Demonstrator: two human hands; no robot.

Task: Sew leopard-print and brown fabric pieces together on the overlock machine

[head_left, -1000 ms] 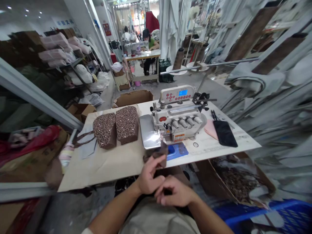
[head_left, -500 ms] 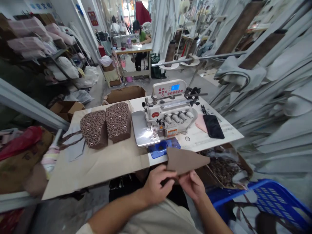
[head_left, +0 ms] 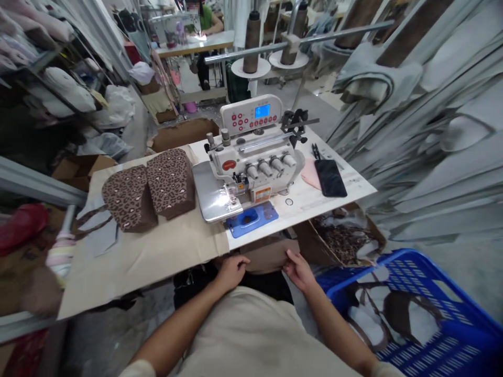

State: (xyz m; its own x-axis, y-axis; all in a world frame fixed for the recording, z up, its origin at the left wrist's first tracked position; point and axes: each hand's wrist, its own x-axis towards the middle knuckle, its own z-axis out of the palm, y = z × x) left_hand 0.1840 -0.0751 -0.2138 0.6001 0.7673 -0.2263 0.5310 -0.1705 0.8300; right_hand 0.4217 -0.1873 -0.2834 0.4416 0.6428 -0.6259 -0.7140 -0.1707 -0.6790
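Observation:
A brown fabric piece (head_left: 267, 255) lies in my lap just under the table's front edge. My left hand (head_left: 231, 271) is closed on its left edge and my right hand (head_left: 298, 269) pinches its right edge. Straight ahead on the table (head_left: 157, 256) stands a white overlock sewing machine (head_left: 251, 162) with a lit needle area and a blue plate (head_left: 251, 219) in front of it. Two stacks of leopard-print pieces (head_left: 149, 188) sit to the machine's left.
A black phone (head_left: 330, 178) on a pink cloth lies right of the machine. A cardboard box of leopard fabric (head_left: 341, 241) and a blue plastic crate (head_left: 412, 309) stand at my right. Thread cones (head_left: 251, 36) rise behind. Another person sews at a far table (head_left: 196, 44).
The brown piece, held up in front of the table edge half a second ago, has come down into my lap. My view has tilted downward.

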